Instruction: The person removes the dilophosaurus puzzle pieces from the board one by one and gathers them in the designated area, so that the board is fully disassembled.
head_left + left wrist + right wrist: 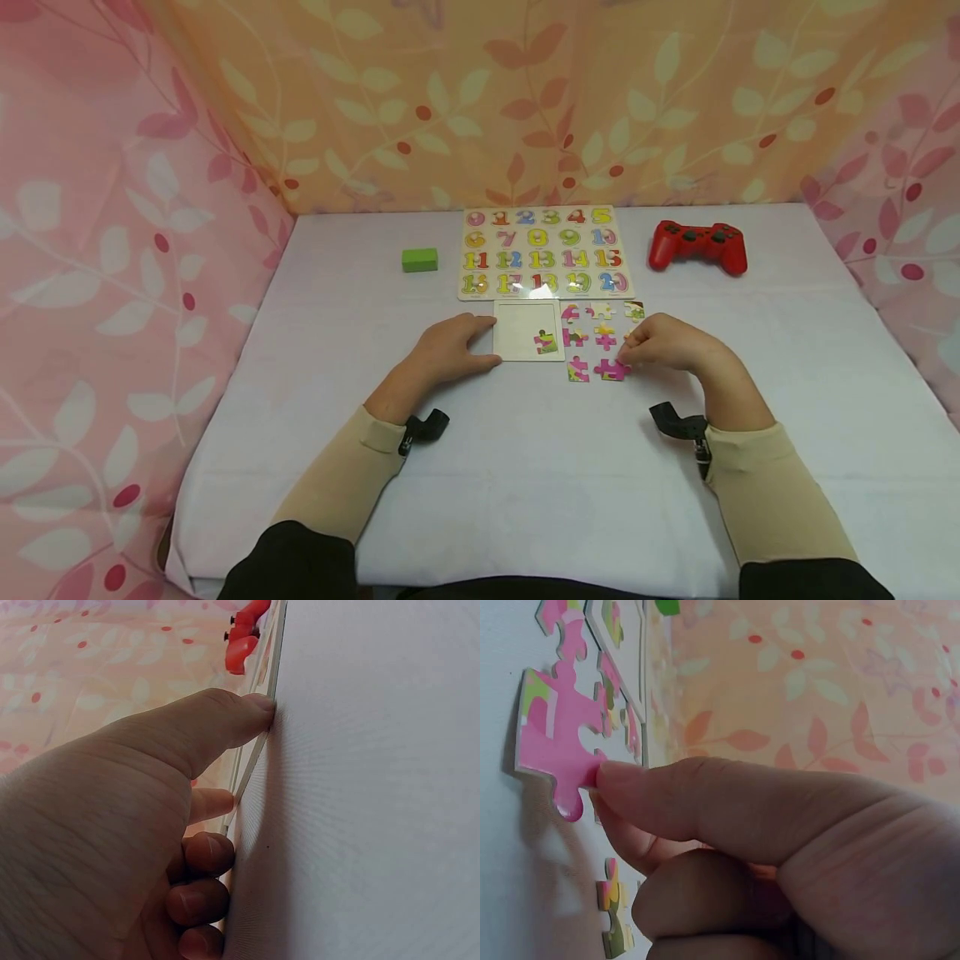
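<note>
My right hand pinches a pink jigsaw puzzle piece with a green patch between thumb and index finger. Its shadow falls on the white cloth beside it. At the left side of a square white puzzle tray, my left hand touches the frame with outstretched thumb and index finger; its other fingers are bent in the left wrist view. One green and pink piece lies in the tray's lower right corner. Several loose puzzle pieces are spread between the tray and my right hand.
Behind the tray lies a number puzzle board with coloured numerals. A green block sits to its left, a red game controller to its right. Floral curtains border the white-covered table at the back and sides.
</note>
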A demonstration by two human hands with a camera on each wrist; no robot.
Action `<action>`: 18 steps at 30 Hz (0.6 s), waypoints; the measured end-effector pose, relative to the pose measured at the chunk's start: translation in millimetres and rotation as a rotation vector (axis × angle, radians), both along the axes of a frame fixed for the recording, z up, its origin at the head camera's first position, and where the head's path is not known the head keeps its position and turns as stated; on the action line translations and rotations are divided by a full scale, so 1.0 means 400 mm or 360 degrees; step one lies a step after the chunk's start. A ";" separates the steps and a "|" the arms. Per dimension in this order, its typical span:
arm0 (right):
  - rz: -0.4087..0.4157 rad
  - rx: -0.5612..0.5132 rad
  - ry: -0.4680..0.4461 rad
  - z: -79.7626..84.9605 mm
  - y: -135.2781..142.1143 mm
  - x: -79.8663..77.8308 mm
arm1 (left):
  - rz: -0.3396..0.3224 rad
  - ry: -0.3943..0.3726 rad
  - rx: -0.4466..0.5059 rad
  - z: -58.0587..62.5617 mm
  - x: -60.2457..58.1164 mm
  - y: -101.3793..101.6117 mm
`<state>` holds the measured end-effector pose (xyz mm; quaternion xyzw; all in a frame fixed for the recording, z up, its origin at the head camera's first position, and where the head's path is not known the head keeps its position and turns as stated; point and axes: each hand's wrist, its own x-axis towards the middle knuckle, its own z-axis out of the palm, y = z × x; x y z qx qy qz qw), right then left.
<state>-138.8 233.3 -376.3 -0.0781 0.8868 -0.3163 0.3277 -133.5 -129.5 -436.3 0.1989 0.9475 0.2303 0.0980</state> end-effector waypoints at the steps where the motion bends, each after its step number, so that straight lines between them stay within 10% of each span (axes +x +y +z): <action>1: 0.0002 0.0011 0.0008 -0.001 -0.001 -0.001 | -0.0001 0.0002 0.0003 0.000 0.000 0.000; 18: -0.0146 0.0081 0.0253 0.067 -0.002 0.021 | 0.0005 0.0003 0.0009 -0.001 0.001 0.000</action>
